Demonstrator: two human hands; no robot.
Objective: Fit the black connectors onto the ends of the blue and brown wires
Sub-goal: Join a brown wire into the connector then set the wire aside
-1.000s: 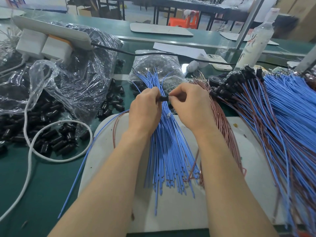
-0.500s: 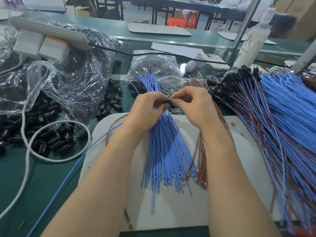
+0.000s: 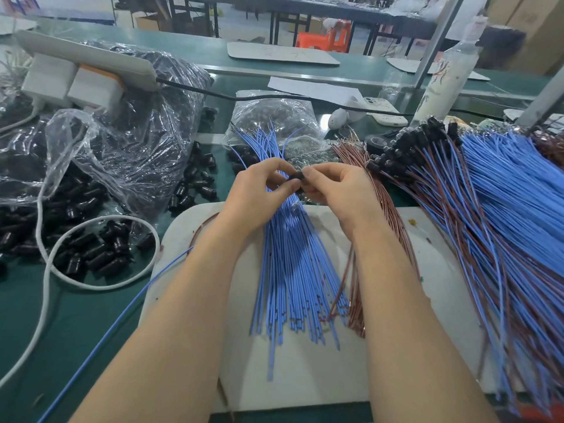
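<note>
Head camera, looking down on the worktop (image 3: 61, 331): both hands meet just above the far end of the fanned blue wires (image 3: 293, 270). The left hand (image 3: 259, 190) and the right hand (image 3: 338, 190) are both clamped on one black connector (image 3: 296, 178), pinched between thumbs and fingertips, right in the middle of the picture. The blue wires lie spread on a white board (image 3: 305, 377), and the brown wires (image 3: 354, 288) run just beside them under the right forearm. A single blue wire (image 3: 122, 315) trails from under the left wrist to the near-left edge; whether its end sits in the connector, I cannot tell. Loose connectors (image 3: 100, 254) are heaped on the left, spilling from a clear plastic bag (image 3: 137, 148), with a white cable (image 3: 45, 270) looped round them. On the right lies a big pile of fitted wires (image 3: 488, 224).
</note>
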